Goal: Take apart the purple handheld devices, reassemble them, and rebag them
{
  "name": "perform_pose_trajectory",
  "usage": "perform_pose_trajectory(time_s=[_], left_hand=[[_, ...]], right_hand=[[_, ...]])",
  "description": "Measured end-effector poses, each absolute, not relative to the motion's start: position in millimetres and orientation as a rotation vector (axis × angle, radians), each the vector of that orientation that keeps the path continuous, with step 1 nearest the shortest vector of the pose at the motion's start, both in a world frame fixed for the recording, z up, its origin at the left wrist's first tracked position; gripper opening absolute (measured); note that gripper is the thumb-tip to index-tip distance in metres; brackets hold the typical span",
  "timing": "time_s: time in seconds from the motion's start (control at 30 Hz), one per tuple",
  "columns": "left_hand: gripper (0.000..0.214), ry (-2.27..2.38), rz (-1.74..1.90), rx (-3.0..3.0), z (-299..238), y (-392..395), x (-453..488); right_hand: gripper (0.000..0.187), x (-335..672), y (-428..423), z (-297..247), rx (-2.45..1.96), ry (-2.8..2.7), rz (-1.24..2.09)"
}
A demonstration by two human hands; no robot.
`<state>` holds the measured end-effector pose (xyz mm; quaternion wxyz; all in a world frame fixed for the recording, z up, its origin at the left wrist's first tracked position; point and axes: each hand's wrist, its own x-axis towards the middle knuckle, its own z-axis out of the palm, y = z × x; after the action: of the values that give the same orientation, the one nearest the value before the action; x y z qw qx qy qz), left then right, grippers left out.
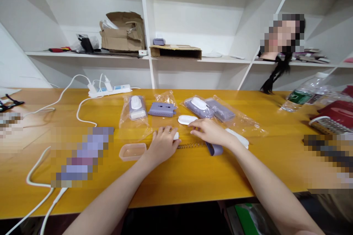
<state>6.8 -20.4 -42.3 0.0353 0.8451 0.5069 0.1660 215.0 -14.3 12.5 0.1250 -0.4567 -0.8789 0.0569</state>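
Observation:
My left hand (163, 143) is over the middle of the table, its thumb and index finger closed about a small white part (175, 136) that is mostly hidden. My right hand (210, 130) has its fingers stretched apart, the tips at the end of a white oval brush head (186, 119). A coiled metal spring (191, 146) lies between the hands. Below my right hand is a curved purple plastic piece (215, 149). Another white bristled piece (238, 138) lies by my right forearm. Behind my left hand rests a purple perforated housing (162, 109).
Bagged purple-and-white parts (137, 108) and another bagged set (199, 107) lie behind. A clear tray (133, 152) stands left of my left hand. A power strip (110, 91) trails cables. A water bottle (302, 92) stands right, and a person (268, 55) is beyond the shelf.

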Motion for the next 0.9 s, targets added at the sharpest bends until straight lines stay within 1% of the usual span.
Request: perform_pose_trajectory(time_s=[0.17,0.33,0.53,0.6,0.77,0.8,0.83,0.9], left_hand=[[0.040,1.543,0.517,2.609,-40,-23,7],[0.040,1.546,0.519,2.598,-40,-24,8],[0.042,1.545,0.534,2.607,-42,-23,9],[0.041,1.548,0.533,2.598,-41,-23,10],[0.040,1.577,0.515,2.558,-39,-22,9],[0.041,1.573,0.513,2.563,-39,-22,9],[0.041,1.568,0.512,2.572,-39,-22,9],[0.040,1.556,0.513,2.592,-39,-22,8]], right_hand=[[0.023,209,-12,11,-1.308,-2.569,0.215],[0.023,202,-10,12,-1.309,-2.596,0.176],[0.022,181,18,21,-1.507,-2.621,0.081],[0.030,169,38,21,-1.541,-2.600,0.060],[0.081,143,86,9,-1.652,-2.513,0.064],[0.085,140,92,6,-1.659,-2.502,0.081],[0.086,138,96,2,-1.661,-2.494,0.100],[0.079,136,101,-4,-1.651,-2.476,0.127]])
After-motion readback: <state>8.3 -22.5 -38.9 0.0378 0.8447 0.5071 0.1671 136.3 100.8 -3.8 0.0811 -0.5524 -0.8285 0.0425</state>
